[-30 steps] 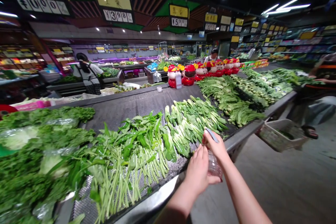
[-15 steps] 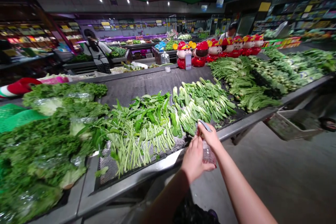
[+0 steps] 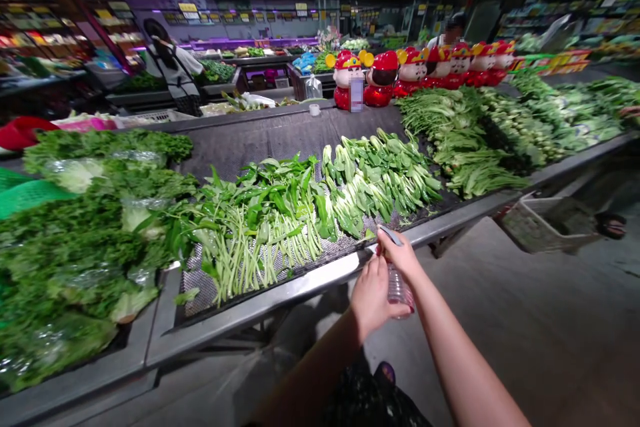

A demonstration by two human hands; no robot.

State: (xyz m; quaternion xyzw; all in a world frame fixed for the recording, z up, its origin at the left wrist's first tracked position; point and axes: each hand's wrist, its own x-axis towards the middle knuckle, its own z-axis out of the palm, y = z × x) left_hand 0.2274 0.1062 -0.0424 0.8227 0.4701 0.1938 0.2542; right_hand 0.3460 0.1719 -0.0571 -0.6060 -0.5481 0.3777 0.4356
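Note:
In front of the counter I hold a clear ribbed spray bottle (image 3: 397,288) with a grey top. My left hand (image 3: 371,295) is closed around its body from the left. My right hand (image 3: 400,255) grips the top, fingers curled at the grey part; the fingertips are partly hidden. Just beyond lie leafy bok choy (image 3: 383,177), white stems towards me. Left of it, long-stemmed greens (image 3: 260,220) spread over a perforated tray. Curly lettuce heads (image 3: 75,247), some in clear wrap, are piled at the left.
A metal counter edge (image 3: 215,321) runs between me and the vegetables. Red figurines (image 3: 379,80) line the back. More greens (image 3: 463,140) lie to the right, with a pale crate (image 3: 550,223) on the floor below. A person (image 3: 173,67) stands at the back left.
The view has tipped downward, so the counter and figurines sit higher in the picture. Both hands keep their hold on the spray bottle. Another person's hand now shows at the far right edge.

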